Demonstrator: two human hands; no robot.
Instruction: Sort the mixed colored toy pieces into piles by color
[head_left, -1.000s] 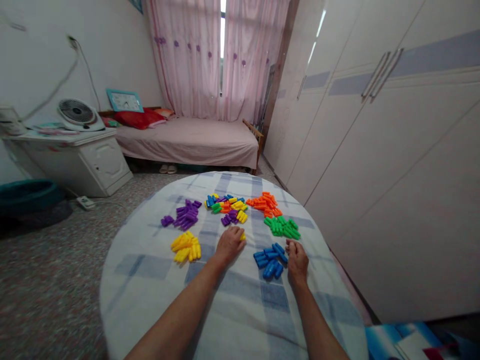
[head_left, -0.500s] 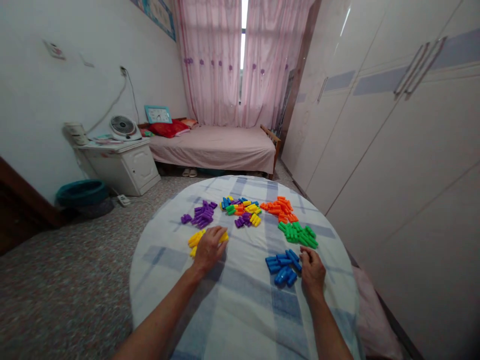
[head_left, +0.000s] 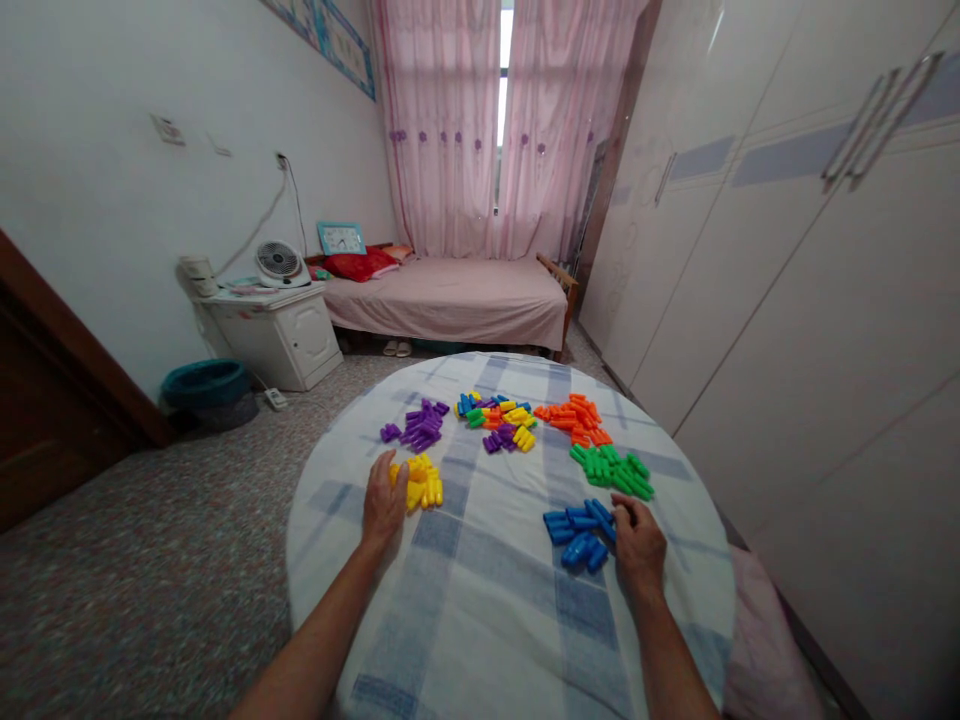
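Observation:
My left hand (head_left: 385,497) is at the left side of a pile of yellow plastic pieces (head_left: 429,482), thumb and fingers apart around its edge, touching some of them. My right hand (head_left: 637,533) rests on the table just right of a group of blue plastic tubes (head_left: 577,520). Its fingers are curled in, with the fingertips by the rightmost blue tube; whether something is between them is hidden. Behind the right hand lie green pieces (head_left: 611,470), and orange pieces (head_left: 574,418) are beyond those. Purple pieces (head_left: 421,426) sit behind the yellow pile.
A mixed-colour heap (head_left: 496,416) lies at the far middle of the round table, on a checked tablecloth (head_left: 480,600). Past the table are a bed (head_left: 450,295), a white cabinet (head_left: 300,340) with a fan (head_left: 280,262), and a bin (head_left: 210,390). Wardrobe doors (head_left: 810,300) line the right.
My left hand has moved from over the yellow pile to its left side, so more yellow pieces show, gathered closer together. My right hand stays beside the blue tubes. The view has turned slightly left.

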